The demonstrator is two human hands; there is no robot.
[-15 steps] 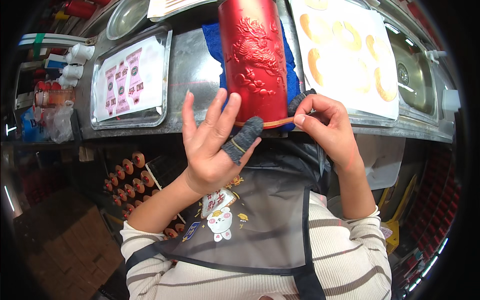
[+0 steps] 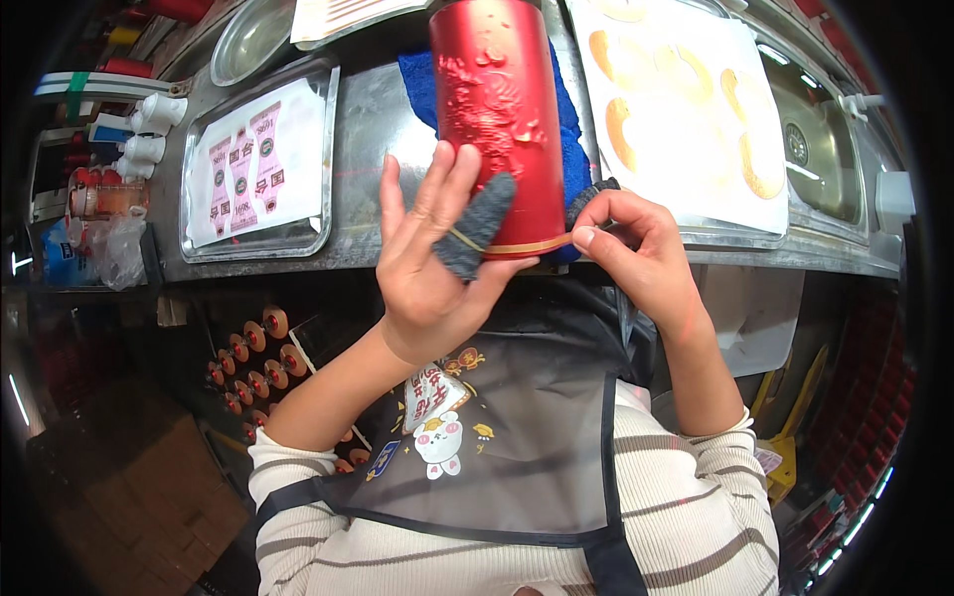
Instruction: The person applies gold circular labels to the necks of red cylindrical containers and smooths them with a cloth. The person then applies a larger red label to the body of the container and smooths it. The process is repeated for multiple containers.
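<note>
A shiny red cylinder point(image 2: 507, 119) with raised relief lies on a blue towel point(image 2: 574, 139), its near end toward me. Around that end runs a narrow gold strip point(image 2: 527, 245). My left hand point(image 2: 429, 233) is open, fingers spread, with the grey-sheathed finger laid against the cylinder's left side and the thumb by its near rim. A thin yellow band circles that grey fabric sheath point(image 2: 485, 221). On the right, thumb and finger of my right hand point(image 2: 641, 253) pinch the strip's end; another of its fingers wears a dark knit sheath.
A metal tray point(image 2: 328, 159) with pink printed pieces on white paper stands left. At right, a white sheet point(image 2: 696, 184) bears several curved golden pieces beside a sink point(image 2: 825, 149). A metal bowl point(image 2: 253, 45) sits far left. Below the counter, several copper-coloured round parts point(image 2: 255, 338) stand in rows.
My left hand has moved up and right, its sheathed finger shifting from the near rim onto the cylinder's side. The cylinder has turned, its relief now further left. My right hand still pinches the strip.
</note>
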